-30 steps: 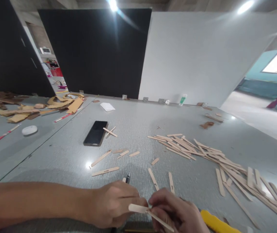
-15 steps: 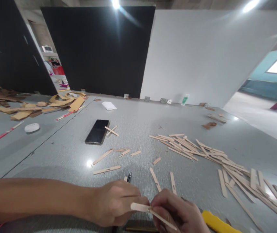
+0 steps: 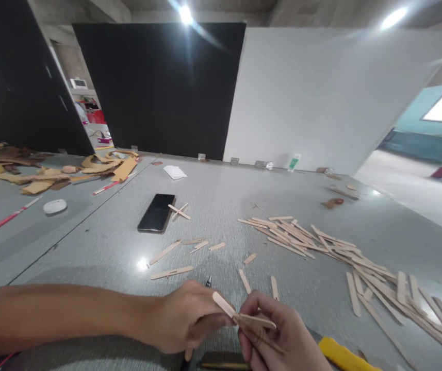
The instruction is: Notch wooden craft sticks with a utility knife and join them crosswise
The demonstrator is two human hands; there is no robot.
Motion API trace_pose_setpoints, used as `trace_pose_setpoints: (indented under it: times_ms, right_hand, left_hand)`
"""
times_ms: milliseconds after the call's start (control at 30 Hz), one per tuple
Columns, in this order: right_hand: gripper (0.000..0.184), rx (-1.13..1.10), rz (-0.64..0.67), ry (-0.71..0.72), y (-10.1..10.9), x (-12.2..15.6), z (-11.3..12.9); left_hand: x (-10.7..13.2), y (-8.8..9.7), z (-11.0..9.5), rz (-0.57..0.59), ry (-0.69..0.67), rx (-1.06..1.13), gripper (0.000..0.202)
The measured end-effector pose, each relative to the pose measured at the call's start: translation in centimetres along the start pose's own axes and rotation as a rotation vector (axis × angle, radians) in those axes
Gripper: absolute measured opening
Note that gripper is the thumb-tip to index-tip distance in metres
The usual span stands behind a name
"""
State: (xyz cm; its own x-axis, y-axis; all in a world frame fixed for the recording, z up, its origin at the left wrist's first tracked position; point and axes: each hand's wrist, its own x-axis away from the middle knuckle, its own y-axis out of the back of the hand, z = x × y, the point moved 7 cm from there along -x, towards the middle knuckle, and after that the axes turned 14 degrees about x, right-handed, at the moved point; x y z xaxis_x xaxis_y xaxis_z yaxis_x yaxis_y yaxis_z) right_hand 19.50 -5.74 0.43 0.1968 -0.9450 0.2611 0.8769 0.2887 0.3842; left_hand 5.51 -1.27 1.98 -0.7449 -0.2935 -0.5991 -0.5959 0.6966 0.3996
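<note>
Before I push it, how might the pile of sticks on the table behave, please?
The pile of sticks looks loosely crossed, so a push would likely scatter it. Each piece seems thin and flat: probably light, unlikely to roll.

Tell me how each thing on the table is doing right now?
Left hand: pinching the crossed sticks.
Right hand: pinching them too.
Crossed sticks: held up, meeting at an angle.
Phone: lying flat, screen dark.
Stick pile: loose, scattered flat.

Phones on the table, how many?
1. The phone lies flat beyond the left hand, beside two crossed sticks. The cardboard scraps at left could hide another.
</note>
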Motion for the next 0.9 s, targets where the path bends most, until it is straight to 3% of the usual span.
trace_pose_setpoints:
  times_ms: [167, 333, 500, 567, 700, 800, 833, 900]
  right_hand:
    - [0.061, -0.068, 0.039, -0.049, -0.3, -0.4, -0.7]
    - [0.066, -0.092, 0.064, -0.011, 0.1, -0.9, -0.1]
    - [0.050, 0.081, -0.174, 0.151, 2.4, -0.7, 1.6]
    - [0.048, 0.051, -0.191, 0.132, 2.7, -0.7, 1.4]
    - [0.061, -0.016, -0.108, -0.007, 2.1, -1.1, 0.1]
    - [0.067, -0.037, -0.095, 0.003, 1.5, -1.3, 0.1]
    - [0.067, -0.043, -0.095, 0.004, 1.3, -1.3, 0.1]
    - [0.066, -0.051, -0.104, 0.006, 1.1, -1.3, 0.2]
  left_hand:
    - [-0.2, 0.0, 0.6, 0.016, 0.141, 0.102, 0.035]
    - [-1.2, 0.1, 1.5, -0.064, 0.362, 0.328, 0.033]
    - [-1.1, -0.3, 2.8, -0.133, 0.511, 0.569, 0.038]
    - [-1.0, -0.4, 2.8, -0.145, 0.539, 0.614, 0.038]
    - [-1.3, -0.5, 1.9, -0.219, 0.519, 0.673, 0.032]
    - [-1.4, -1.1, 1.4, -0.273, 0.485, 0.741, 0.063]
    - [-1.4, -1.4, 1.3, -0.292, 0.481, 0.782, 0.067]
    - [-1.2, -1.9, 1.3, -0.335, 0.489, 0.858, 0.057]
